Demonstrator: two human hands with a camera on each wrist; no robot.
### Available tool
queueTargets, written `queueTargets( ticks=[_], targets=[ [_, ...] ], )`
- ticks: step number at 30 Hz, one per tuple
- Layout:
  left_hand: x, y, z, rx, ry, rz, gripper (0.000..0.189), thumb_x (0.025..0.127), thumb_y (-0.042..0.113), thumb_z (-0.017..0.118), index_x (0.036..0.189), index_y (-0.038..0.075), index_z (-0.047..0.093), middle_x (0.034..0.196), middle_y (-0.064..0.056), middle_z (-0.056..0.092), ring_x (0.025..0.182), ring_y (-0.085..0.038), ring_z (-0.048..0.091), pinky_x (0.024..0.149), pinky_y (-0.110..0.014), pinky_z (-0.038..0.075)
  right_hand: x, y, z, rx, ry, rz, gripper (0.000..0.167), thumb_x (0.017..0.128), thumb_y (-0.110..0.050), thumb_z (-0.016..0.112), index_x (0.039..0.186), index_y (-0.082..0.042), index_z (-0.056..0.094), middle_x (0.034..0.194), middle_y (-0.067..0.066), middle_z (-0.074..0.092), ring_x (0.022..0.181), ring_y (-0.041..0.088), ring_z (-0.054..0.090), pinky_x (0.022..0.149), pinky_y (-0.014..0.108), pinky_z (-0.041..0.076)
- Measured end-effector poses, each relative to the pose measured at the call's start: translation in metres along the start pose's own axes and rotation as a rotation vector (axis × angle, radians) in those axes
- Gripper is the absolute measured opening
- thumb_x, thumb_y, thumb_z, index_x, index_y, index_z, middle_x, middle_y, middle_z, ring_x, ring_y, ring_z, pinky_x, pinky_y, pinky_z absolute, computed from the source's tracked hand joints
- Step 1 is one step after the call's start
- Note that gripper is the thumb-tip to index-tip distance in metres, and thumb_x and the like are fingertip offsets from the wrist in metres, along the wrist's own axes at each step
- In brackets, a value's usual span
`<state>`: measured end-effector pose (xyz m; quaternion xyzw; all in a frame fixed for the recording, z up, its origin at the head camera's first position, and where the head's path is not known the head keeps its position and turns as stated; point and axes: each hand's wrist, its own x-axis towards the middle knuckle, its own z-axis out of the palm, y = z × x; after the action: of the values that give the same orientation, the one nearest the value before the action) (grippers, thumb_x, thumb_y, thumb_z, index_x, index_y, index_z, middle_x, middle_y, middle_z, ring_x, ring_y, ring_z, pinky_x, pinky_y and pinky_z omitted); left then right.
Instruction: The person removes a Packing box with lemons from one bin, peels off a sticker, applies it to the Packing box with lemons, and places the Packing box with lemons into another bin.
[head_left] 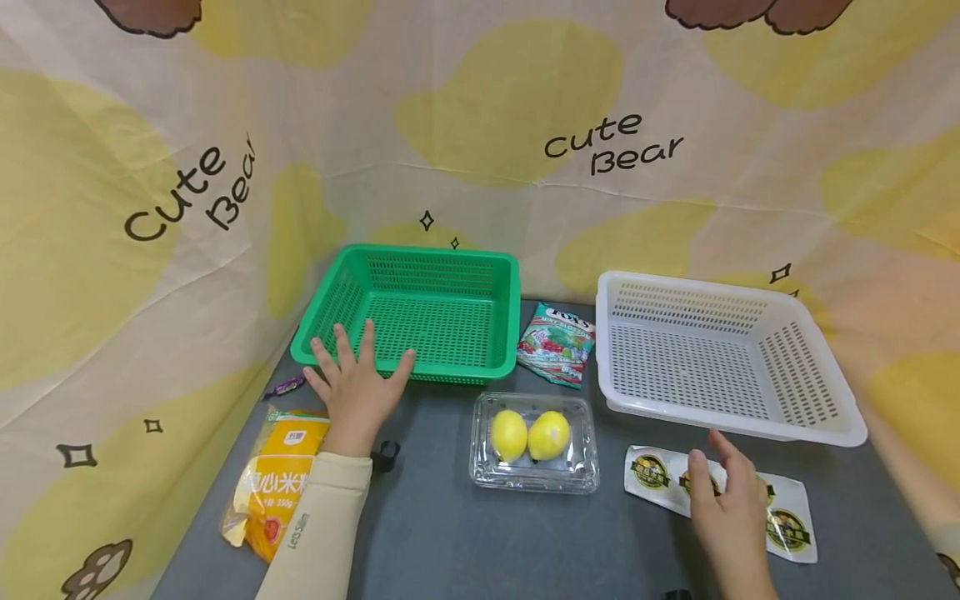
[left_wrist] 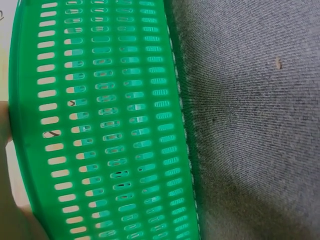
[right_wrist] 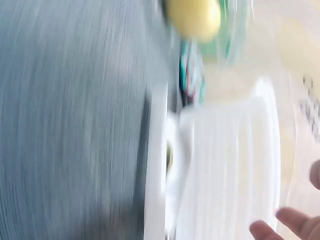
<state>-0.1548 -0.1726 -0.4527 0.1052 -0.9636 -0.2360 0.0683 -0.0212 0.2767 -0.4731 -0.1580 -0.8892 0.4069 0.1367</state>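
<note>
My left hand (head_left: 358, 400) has its fingers spread at the front left rim of the green plastic basket (head_left: 442, 371). The left wrist view shows the basket's slotted side (left_wrist: 107, 95) close up, with parts of the hand at the left edge; whether they touch the rim I cannot tell. My right hand (head_left: 729, 508) hovers over a sheet of round stickers (head_left: 647, 472), fingers loosely extended and holding nothing, just in front of the white basket (head_left: 697, 417). It covers part of the sheet. In the blurred right wrist view, fingertips (right_wrist: 295, 222) appear beside the white basket (right_wrist: 225, 170).
Two lemons (head_left: 510, 436) sit in a clear plastic box (head_left: 534, 481) mid-table. A candy bag (head_left: 557, 346) lies between the baskets. Left of the left arm are an orange snack bag (head_left: 281, 467) and a small purple-wrapped sweet (head_left: 286, 387). Printed cloth (head_left: 480, 125) walls the table.
</note>
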Motion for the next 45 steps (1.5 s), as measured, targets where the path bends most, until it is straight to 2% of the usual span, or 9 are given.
queueTargets(
  ticks=[5, 11, 17, 23, 28, 34, 37, 40, 45],
  targets=[
    [0.001, 0.0, 0.0, 0.007, 0.004, -0.005, 0.098, 0.098, 0.081, 0.042, 0.172, 0.026, 0.009, 0.175, -0.022, -0.009, 0.154, -0.048, -0.027, 0.115, -0.075, -0.016, 0.016, 0.033, -0.023, -0.165, -0.099, 0.135, 0.057, 0.112, -0.035, 0.05, 0.155, 0.002, 0.048, 0.153, 0.037, 0.042, 0.138, 0.063, 0.032, 0.109, 0.074, 0.024],
    [0.002, -0.003, -0.004, 0.007, 0.001, -0.006, 0.099, 0.098, 0.081, 0.042, 0.172, 0.026, 0.008, 0.175, -0.019, -0.013, 0.154, -0.048, -0.028, 0.114, -0.073, -0.02, 0.018, 0.066, -0.022, -0.314, -0.125, -0.018, 0.046, 0.104, -0.026, 0.065, 0.133, 0.009, 0.066, 0.134, 0.038, 0.06, 0.125, 0.058, 0.052, 0.102, 0.069, 0.035],
    [0.003, -0.006, -0.002, 0.023, 0.016, 0.01, 0.101, 0.097, 0.084, 0.037, 0.172, 0.028, -0.001, 0.174, -0.02, -0.017, 0.154, -0.048, -0.028, 0.113, -0.074, -0.02, 0.018, 0.071, -0.016, -0.347, -0.104, -0.091, 0.038, 0.1, -0.024, 0.067, 0.118, 0.009, 0.073, 0.129, 0.037, 0.061, 0.124, 0.051, 0.052, 0.103, 0.067, 0.031],
    [-0.014, 0.01, 0.008, -0.021, 0.172, 0.093, 0.108, 0.094, 0.086, 0.042, 0.17, 0.03, -0.011, 0.173, -0.012, -0.025, 0.156, -0.045, -0.027, 0.116, -0.073, -0.016, 0.012, 0.071, -0.016, -0.35, -0.067, -0.103, 0.033, 0.097, -0.021, 0.071, 0.111, 0.008, 0.075, 0.125, 0.037, 0.061, 0.121, 0.049, 0.052, 0.102, 0.065, 0.03],
    [-0.062, 0.065, 0.024, -0.076, 0.293, 0.403, 0.108, 0.094, 0.087, 0.037, 0.172, 0.024, -0.002, 0.175, -0.015, -0.019, 0.158, -0.045, -0.019, 0.117, -0.075, -0.008, 0.012, 0.07, -0.016, -0.35, -0.053, -0.122, 0.033, 0.097, -0.021, 0.071, 0.112, 0.008, 0.075, 0.125, 0.037, 0.061, 0.121, 0.049, 0.051, 0.099, 0.063, 0.031],
    [-0.145, 0.14, 0.057, -0.132, 0.211, 0.825, 0.11, 0.087, 0.081, 0.061, 0.168, 0.019, 0.021, 0.174, -0.022, 0.006, 0.159, -0.049, 0.002, 0.122, -0.066, -0.005, 0.011, 0.072, -0.018, -0.331, -0.051, -0.132, 0.034, 0.098, -0.023, 0.07, 0.113, 0.008, 0.075, 0.126, 0.035, 0.062, 0.123, 0.049, 0.051, 0.099, 0.063, 0.03],
    [-0.18, 0.163, 0.076, -0.016, 0.113, 0.983, 0.121, 0.078, 0.084, 0.069, 0.17, 0.022, 0.02, 0.174, -0.022, 0.005, 0.159, -0.048, 0.004, 0.123, -0.064, 0.0, 0.011, 0.074, -0.018, -0.325, -0.048, -0.147, 0.035, 0.099, -0.023, 0.07, 0.113, 0.008, 0.075, 0.126, 0.036, 0.062, 0.122, 0.049, 0.051, 0.098, 0.063, 0.03],
    [-0.207, 0.174, 0.1, 0.202, 0.005, 1.13, 0.118, 0.082, 0.09, 0.058, 0.172, 0.029, 0.014, 0.176, -0.02, -0.003, 0.161, -0.044, -0.002, 0.125, -0.06, 0.003, 0.011, 0.075, -0.019, -0.319, -0.052, -0.145, 0.036, 0.1, -0.024, 0.07, 0.114, 0.009, 0.074, 0.127, 0.037, 0.061, 0.123, 0.051, 0.051, 0.099, 0.065, 0.03],
    [-0.229, 0.176, 0.137, 0.451, -0.08, 1.279, 0.096, 0.094, 0.088, 0.037, 0.172, 0.036, 0.015, 0.177, -0.016, 0.003, 0.161, -0.037, 0.005, 0.124, -0.051, 0.015, 0.01, 0.074, -0.019, -0.315, -0.057, -0.134, 0.035, 0.099, -0.022, 0.071, 0.114, 0.009, 0.073, 0.128, 0.039, 0.06, 0.123, 0.053, 0.051, 0.1, 0.067, 0.029]
  ],
)
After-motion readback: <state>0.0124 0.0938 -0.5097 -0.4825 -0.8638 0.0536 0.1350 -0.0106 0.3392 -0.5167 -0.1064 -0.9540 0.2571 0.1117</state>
